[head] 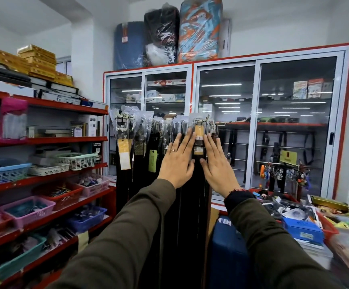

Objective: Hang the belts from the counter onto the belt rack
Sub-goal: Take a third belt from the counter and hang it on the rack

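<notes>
dark leather belts in clear plastic sleeves [198,163] hang from crowded belt rack [215,123], in front of glass cabinet [227,97] | your left hand [176,163] and right hand [218,166] flat, fingers spread, pressed on straps, gripping nothing | risk: shove sideways, buckles slip off hooks

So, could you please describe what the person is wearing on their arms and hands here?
Both arms are covered by long, dark olive-green sleeves that reach the wrists. The left hand has a thin gold-coloured ring on one finger. The right hand has no ring that shows; at its wrist sits a frayed reddish thread band just above a dark cuff. No gloves or watch show.
</notes>
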`<state>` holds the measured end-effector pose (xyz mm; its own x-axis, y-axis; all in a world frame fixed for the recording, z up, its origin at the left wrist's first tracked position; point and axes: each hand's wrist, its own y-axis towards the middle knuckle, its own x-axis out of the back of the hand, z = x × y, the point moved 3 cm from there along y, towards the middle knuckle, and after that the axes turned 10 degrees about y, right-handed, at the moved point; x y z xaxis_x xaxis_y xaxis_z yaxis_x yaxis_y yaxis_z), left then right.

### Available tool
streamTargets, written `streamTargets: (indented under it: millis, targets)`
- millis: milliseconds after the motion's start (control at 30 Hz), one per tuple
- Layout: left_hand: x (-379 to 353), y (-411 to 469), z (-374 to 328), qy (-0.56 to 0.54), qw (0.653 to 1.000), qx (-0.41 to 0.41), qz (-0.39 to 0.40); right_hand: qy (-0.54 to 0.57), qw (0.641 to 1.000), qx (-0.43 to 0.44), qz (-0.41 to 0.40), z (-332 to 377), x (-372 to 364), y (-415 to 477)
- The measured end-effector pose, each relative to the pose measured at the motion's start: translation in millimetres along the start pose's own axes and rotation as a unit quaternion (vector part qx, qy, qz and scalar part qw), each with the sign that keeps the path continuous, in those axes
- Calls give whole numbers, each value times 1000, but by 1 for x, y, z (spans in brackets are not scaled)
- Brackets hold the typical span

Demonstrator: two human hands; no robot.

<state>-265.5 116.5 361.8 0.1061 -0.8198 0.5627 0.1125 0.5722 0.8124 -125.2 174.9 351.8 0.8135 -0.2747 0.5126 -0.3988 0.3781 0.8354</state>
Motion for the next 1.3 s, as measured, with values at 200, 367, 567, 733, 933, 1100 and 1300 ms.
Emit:
streamTargets:
  millis: [200,367,567,733,933,1100,1300]
  targets:
    - [-1,-1,4,-2,1000,-2,-13,0,999,1,-33,-2,-10,1]
    - [11,-16,24,24,998,-4,-57,6,992,8,-127,20,-19,-4]
    - [44,-46,85,66,987,32,-142,2,985,84,-153,74,-48,11]
    - [65,-67,140,85,982,59,-159,17,986,114,-120,125,-86,29]
    - [62,-81,177,70,988,50,-128,1,990,118,-82,153,-121,44]
    - [46,-73,184,23,993,43,-106,-35,993,95,-63,152,-137,51]
    - [21,-56,188,-4,999,36,-41,-82,995,36,-41,138,-146,58]
